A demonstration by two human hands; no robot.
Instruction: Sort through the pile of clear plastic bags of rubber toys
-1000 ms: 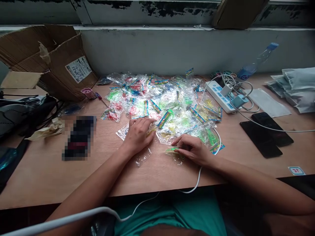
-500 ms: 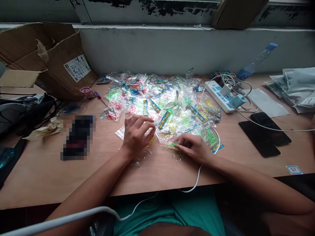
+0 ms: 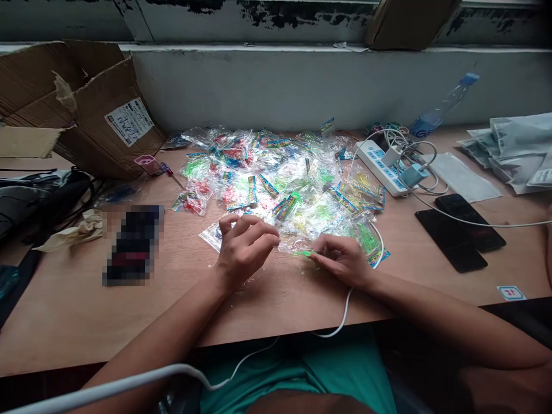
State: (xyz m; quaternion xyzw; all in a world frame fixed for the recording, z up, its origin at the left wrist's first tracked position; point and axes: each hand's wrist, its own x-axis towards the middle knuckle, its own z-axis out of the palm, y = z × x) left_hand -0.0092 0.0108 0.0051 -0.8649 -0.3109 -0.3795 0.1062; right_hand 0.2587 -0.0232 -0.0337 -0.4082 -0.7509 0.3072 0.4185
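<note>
My right hand [image 3: 344, 260] pinches a small, thin, bright green plastic piece [image 3: 304, 253] between thumb and forefinger, just above the table's front part. To its left, my left hand [image 3: 246, 246] is raised a little with its fingers curled. Its fingertips and thumb are mostly hidden, so what they hold cannot be made out. Beyond both hands spreads a heap of clear plastic bags [image 3: 282, 167] with red, green and yellow pieces inside. Several bags carry colourful header labels [image 3: 268, 186]. A flat clear bag with white print [image 3: 211, 234] lies beside my left hand.
At the left stand an open cardboard box [image 3: 107, 115], a pink holder [image 3: 149, 164] and a screwdriver [image 3: 172, 175]. To the right are a power strip [image 3: 382, 167] with chargers, a bottle [image 3: 442, 109], two phones [image 3: 452, 238] and grey-white packets [image 3: 517, 146]. A white cable [image 3: 345, 316] hangs over the edge.
My left hand has shifted slightly right and its fingers curl more; the yellow piece beneath it is now out of sight. My right hand keeps the green piece, which shows more. The view has shifted slightly.
</note>
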